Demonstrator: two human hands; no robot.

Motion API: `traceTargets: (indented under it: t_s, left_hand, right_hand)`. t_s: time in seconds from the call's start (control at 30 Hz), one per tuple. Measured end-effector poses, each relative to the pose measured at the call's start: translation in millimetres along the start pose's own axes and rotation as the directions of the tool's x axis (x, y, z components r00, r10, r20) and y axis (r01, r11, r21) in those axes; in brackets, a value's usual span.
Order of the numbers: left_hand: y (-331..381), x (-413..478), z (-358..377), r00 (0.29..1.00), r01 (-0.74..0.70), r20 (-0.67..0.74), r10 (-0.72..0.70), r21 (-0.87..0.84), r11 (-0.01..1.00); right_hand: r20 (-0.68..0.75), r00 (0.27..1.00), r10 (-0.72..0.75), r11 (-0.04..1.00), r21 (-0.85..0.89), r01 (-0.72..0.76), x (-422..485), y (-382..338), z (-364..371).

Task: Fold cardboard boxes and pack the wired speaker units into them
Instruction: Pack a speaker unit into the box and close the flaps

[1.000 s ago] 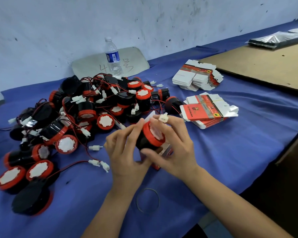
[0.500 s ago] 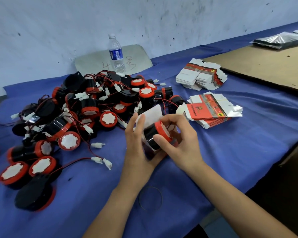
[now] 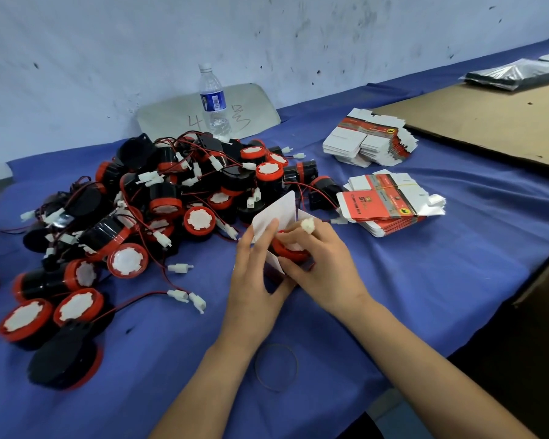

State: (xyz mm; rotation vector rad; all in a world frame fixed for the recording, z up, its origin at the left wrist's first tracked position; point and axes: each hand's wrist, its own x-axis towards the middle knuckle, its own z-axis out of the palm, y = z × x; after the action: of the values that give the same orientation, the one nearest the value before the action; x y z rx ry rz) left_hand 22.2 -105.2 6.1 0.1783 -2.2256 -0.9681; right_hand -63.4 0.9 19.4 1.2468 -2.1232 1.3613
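A small cardboard box (image 3: 274,213) with its white flaps standing open sits on the blue cloth at centre. A red-rimmed black speaker unit (image 3: 287,252) is partly inside it. My left hand (image 3: 254,274) holds the box from the left, fingers along the flap. My right hand (image 3: 317,258) grips the speaker unit, with its white connector (image 3: 308,224) at my fingertips. A big heap of wired speaker units (image 3: 159,198) lies to the left. Two stacks of flat boxes, the near stack (image 3: 390,204) and the far stack (image 3: 368,141), lie to the right.
A water bottle (image 3: 214,99) stands behind the heap against a grey board. A brown cardboard sheet (image 3: 495,122) covers the far right, with a silver bag (image 3: 514,74) beyond it. A rubber band (image 3: 276,366) lies near my forearms. The table edge drops off at right.
The speaker unit has gone from held in the air above the box to pushed down into it. Both hands have lowered with the box, and its white flaps now stand up.
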Motion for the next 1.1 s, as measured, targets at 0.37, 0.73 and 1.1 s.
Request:
traceTargets:
  t_s: [0.37, 0.73, 1.1]
  left_hand:
    - [5, -1, -1, 1.000, -0.002, -0.001, 0.002, 0.039, 0.999]
    - [10, 1, -2, 0.997, 0.060, 0.045, -0.070, 0.190, 0.980]
    - [10, 1, 0, 0.999, -0.041, 0.033, 0.035, 0.198, 0.979]
  right_hand:
    - [-0.030, 1.000, 0.006, 0.991, 0.133, -0.002, -1, 2, -6]
    - [-0.480, 0.857, 0.187, 0.905, 0.424, 0.040, 5, 0, -13]
    - [-0.291, 0.922, 0.257, 0.934, 0.319, -0.160, 5, 2, -12]
